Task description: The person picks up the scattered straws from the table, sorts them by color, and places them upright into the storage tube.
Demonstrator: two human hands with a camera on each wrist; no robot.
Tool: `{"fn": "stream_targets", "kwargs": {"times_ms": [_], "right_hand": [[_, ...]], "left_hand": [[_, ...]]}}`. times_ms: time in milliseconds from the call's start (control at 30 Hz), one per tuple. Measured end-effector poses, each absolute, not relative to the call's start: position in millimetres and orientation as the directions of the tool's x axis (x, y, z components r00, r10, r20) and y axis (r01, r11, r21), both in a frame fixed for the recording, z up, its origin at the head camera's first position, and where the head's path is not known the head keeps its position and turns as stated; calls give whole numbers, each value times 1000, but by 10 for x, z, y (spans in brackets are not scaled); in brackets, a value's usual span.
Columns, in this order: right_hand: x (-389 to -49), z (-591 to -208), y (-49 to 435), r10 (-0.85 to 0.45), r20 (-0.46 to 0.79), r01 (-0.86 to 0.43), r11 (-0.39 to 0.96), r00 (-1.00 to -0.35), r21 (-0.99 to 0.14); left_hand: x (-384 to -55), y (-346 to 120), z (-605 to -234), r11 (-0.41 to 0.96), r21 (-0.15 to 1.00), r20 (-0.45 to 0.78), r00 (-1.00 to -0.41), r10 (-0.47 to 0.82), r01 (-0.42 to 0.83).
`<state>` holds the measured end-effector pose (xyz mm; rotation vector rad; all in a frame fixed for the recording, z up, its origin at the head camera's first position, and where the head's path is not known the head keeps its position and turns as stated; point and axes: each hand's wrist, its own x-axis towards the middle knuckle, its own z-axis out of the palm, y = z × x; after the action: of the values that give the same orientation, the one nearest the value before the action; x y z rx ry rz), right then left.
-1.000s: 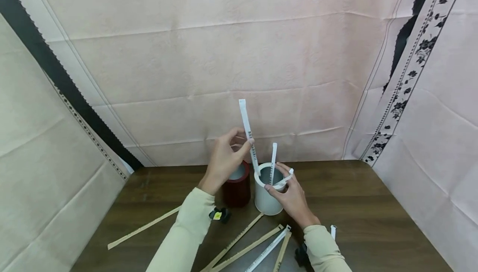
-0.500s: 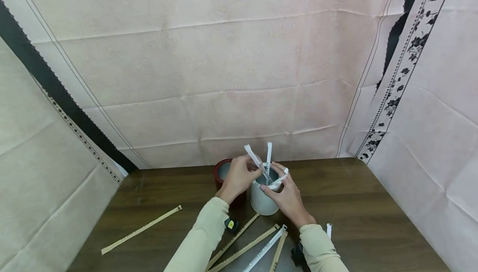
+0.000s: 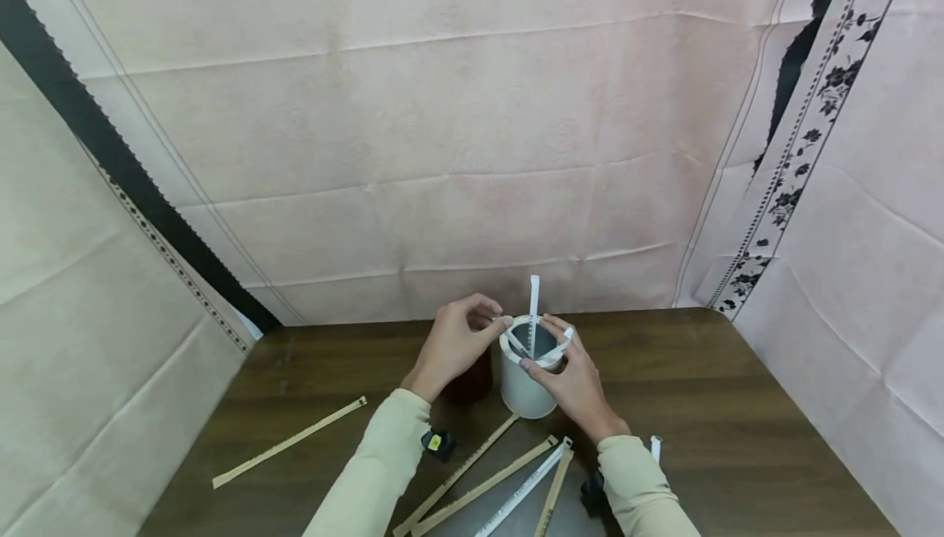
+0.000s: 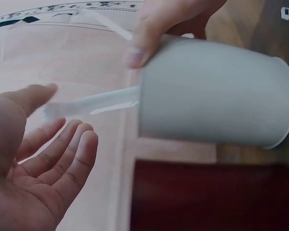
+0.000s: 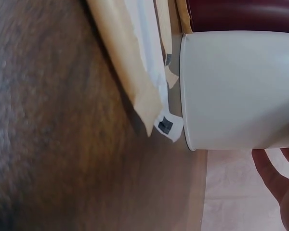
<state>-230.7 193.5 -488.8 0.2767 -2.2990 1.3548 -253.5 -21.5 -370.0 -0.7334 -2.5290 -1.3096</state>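
Note:
A white cup (image 3: 527, 389) stands on the wooden table, and my right hand (image 3: 578, 381) holds it by the rim with thumb and fingers. Out of it rises a slim white paper-wrapped stick (image 3: 534, 299); another such stick leans right over the rim beside my right fingers. A further white wrapped stick (image 4: 103, 100) leans out to the left. Its end lies between the thumb and fingers of my left hand (image 3: 457, 344), which are spread apart in the left wrist view. The dark red cup (image 3: 472, 377) is partly hidden behind my left hand.
Several tan wrapped sticks (image 3: 487, 484) and a white one (image 3: 524, 488) lie in front of the cups. A single tan stick (image 3: 288, 443) lies at the left. Another white stick (image 3: 655, 448) shows beside the right sleeve. Pale cloth walls (image 3: 472, 127) enclose the table.
My left hand has lowered the white wrapped stick into the white cup, then drawn back left with its fingers apart. My right hand stays on the cup.

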Motion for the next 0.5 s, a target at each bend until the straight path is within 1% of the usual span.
{"fn": "stream_targets", "kwargs": {"times_ms": [200, 300, 433, 500], "right_hand": [[-2302, -4849, 1959, 50, 475, -392, 491, -879, -778], [-2296, -4838, 1976, 41, 473, -394, 492, -880, -776], [-2303, -4833, 2021, 13, 467, -405, 478, -884, -779], [-2322, -4822, 2043, -9, 473, -422, 467, -881, -777]], "left_hand": [[-2407, -399, -3563, 456, 741, 387, -868, 312, 494], [-2340, -434, -3605, 410, 765, 373, -860, 348, 497], [-2288, -390, -3777, 396, 797, 282, -860, 425, 456], [-2296, -334, -3875, 425, 793, 225, -858, 461, 436]]}}
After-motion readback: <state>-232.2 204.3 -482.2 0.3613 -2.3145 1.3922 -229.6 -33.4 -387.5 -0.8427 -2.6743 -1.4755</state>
